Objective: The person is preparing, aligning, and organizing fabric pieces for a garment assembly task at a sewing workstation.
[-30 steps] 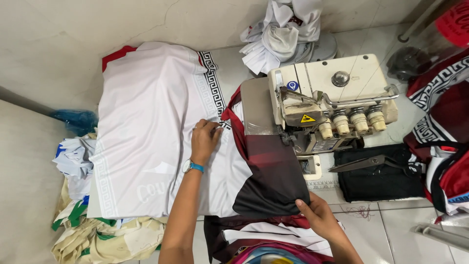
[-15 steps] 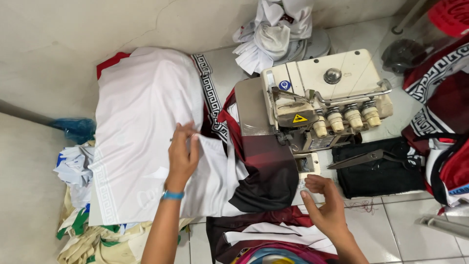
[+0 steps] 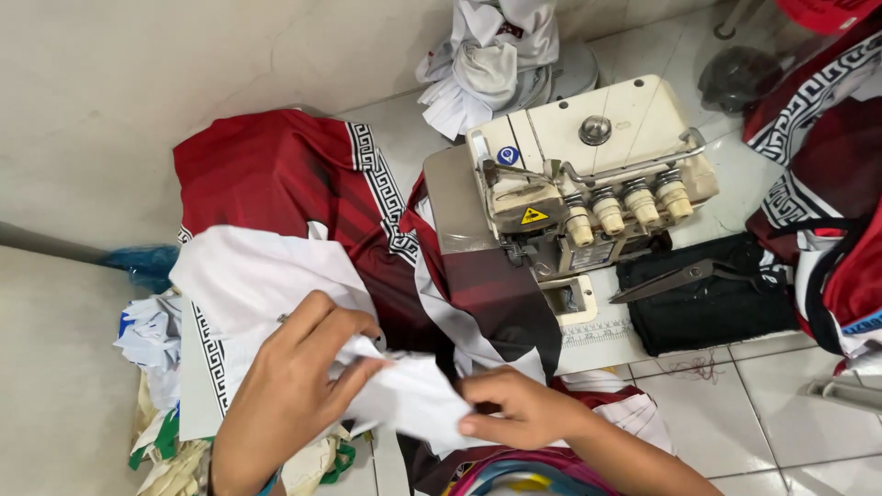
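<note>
A white fabric piece with a black patterned border is bunched up between both hands. My left hand grips its folded middle, fingers closed over the cloth. My right hand pinches the same white fabric at its lower right edge. Underneath lies a dark red garment with a black-and-white patterned band, spread over the table and running under the cream overlock sewing machine.
Black scissors rest on a black cloth pad right of the machine. White scraps pile up behind it. More red and patterned garments sit at the right. Fabric offcuts hang at the left.
The white fabric, spread flat over the pile before, has been pulled toward me and bunched, uncovering the red garment. My right hand moved left onto the white fabric.
</note>
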